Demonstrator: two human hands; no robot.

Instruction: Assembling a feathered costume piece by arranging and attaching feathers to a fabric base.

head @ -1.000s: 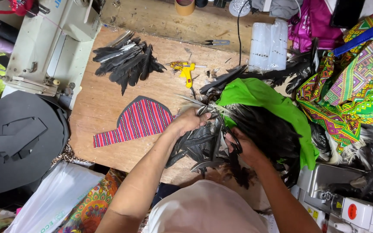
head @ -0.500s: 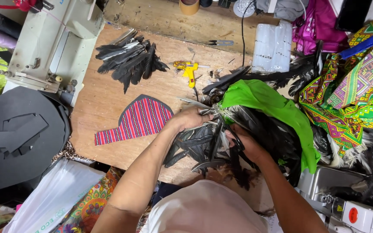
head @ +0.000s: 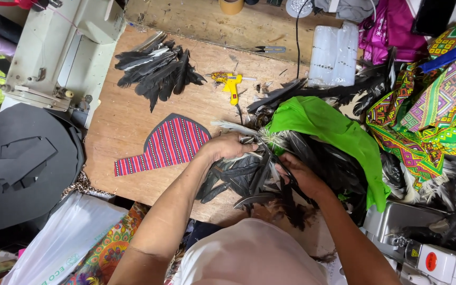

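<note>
My left hand (head: 229, 146) grips a bunch of black feathers (head: 244, 177) by their quills, the vanes fanning down toward me. My right hand (head: 297, 171) is closed on more dark feathers in the heap (head: 325, 158) under a green cloth (head: 333, 129). A red striped fabric piece with a black border (head: 172, 143) lies flat on the wooden table (head: 120, 126) just left of my left hand.
A second pile of black feathers (head: 157, 71) lies at the table's back. A yellow glue gun (head: 229, 84), small snips (head: 267, 49) and a bag of glue sticks (head: 333, 53) sit behind. A sewing machine (head: 59, 47) stands left, patterned fabrics (head: 434, 105) right, black foam sheets (head: 22, 163) lower left.
My right hand has shifted slightly up and left toward the left hand among the feathers. The left hand keeps its hold on the bunch.
</note>
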